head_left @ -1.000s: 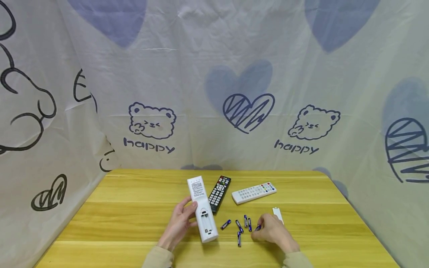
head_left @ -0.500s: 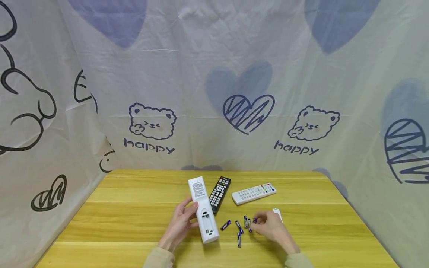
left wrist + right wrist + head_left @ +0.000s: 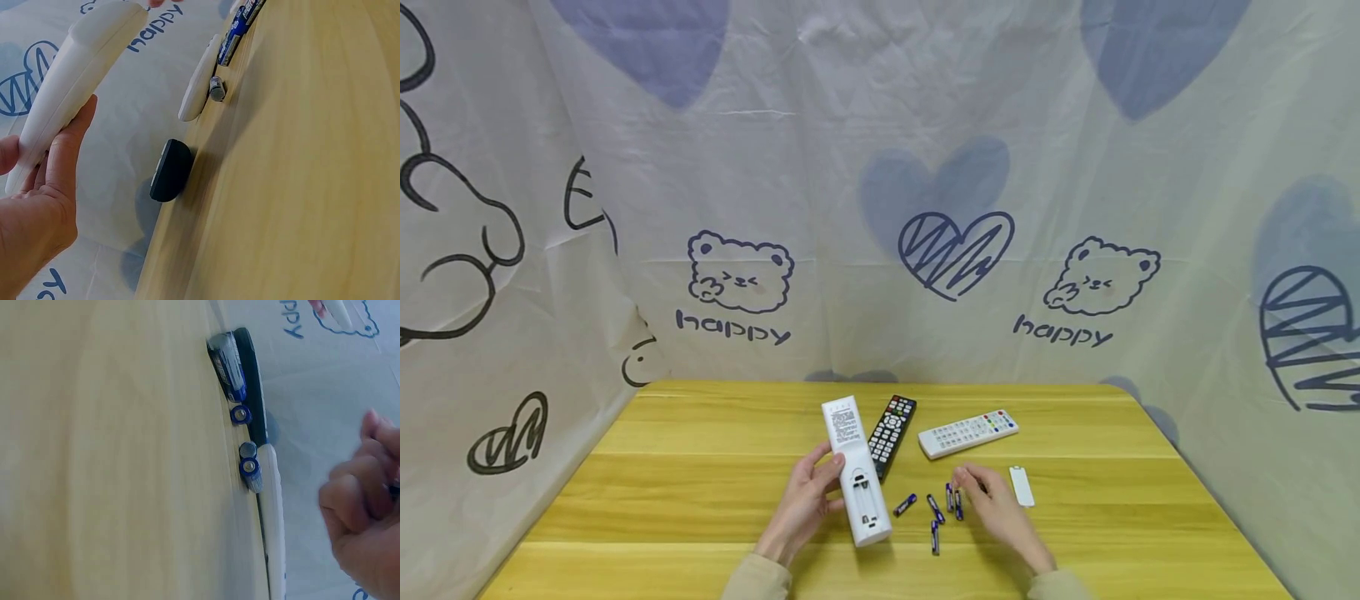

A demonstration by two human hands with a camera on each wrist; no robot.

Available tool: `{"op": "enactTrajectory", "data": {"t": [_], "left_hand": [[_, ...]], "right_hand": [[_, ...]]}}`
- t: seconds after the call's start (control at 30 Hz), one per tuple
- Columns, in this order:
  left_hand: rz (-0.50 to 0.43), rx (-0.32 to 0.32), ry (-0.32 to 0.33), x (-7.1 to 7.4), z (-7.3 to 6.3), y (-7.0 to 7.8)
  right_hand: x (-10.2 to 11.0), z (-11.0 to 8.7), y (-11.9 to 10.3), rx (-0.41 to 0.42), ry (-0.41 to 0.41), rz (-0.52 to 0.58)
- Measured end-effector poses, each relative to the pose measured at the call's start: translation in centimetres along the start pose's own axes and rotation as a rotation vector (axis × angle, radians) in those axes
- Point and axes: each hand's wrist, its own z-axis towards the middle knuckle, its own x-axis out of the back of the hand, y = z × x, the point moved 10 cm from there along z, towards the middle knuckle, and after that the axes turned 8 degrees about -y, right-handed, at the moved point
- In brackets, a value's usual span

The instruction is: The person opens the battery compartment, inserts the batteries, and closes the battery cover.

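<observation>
My left hand (image 3: 803, 502) grips a white remote control (image 3: 844, 425), raised above the table and back side up, its battery bay uncovered with no battery in it. In the left wrist view the thumb and fingers hold the remote (image 3: 81, 81) from both sides. My right hand (image 3: 1000, 510) is curled above the table, just right of several blue AAA batteries (image 3: 935, 537). It pinches another battery, mostly hidden by the fingers; a dark bit shows within the hand (image 3: 365, 509) in the right wrist view. A white battery cover (image 3: 1022, 487) lies right of this hand.
A black remote (image 3: 892, 432) lies face up behind the held one, partly covered by it. Farther right, a second white remote (image 3: 968, 433) lies face up. The wooden table (image 3: 700, 467) ends at a printed cloth backdrop (image 3: 850, 350).
My right hand has lifted a battery off the table and moved up and slightly left, uncovering the battery cover. The left hand and its remote have barely moved.
</observation>
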Motion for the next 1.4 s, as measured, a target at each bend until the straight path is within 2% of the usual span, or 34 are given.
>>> {"op": "enactTrajectory", "data": {"t": [0.03,0.1,0.2,0.3,0.43,0.53,0.7,0.8,0.97,1.23,1.4], "left_hand": [[0.001,0.0,-0.001,0.0,0.0,0.0],[0.002,0.0,-0.001,0.0,0.0,0.0],[0.001,0.0,-0.002,-0.1,0.0,0.0],[-0.005,0.0,-0.004,-0.2,0.0,0.0],[-0.004,-0.001,-0.012,-0.4,0.1,-0.1],[0.003,0.0,-0.019,-0.5,0.1,-0.2],[0.003,0.0,-0.022,-0.7,0.2,-0.4],[-0.004,-0.002,-0.027,-0.8,0.2,-0.5],[-0.008,-0.001,-0.028,-0.9,0.2,-0.5],[-0.002,0.001,-0.024,-1.1,0.2,-0.5],[-0.004,0.0,-0.016,-1.1,0.2,-0.5]], "right_hand": [[0.1,0.0,0.2,-0.025,0.016,0.035],[-0.2,0.1,0.6,-0.073,-0.007,0.159],[-0.9,0.0,0.6,-0.083,-0.102,0.283],[-1.5,0.0,-0.1,-0.009,-0.196,0.327],[-2.1,0.1,-1.6,0.132,-0.23,0.313],[-2.2,0.1,-2.1,0.146,-0.18,0.296],[-1.6,0.0,-2.3,0.073,-0.022,0.29],[-1.5,-0.1,-2.8,0.106,0.028,0.305],[-2.1,-0.2,-3.7,0.187,0.026,0.308],[-3.7,-0.1,-5.0,0.319,-0.052,0.329],[-4.1,-0.1,-5.3,0.32,-0.027,0.314]]}}
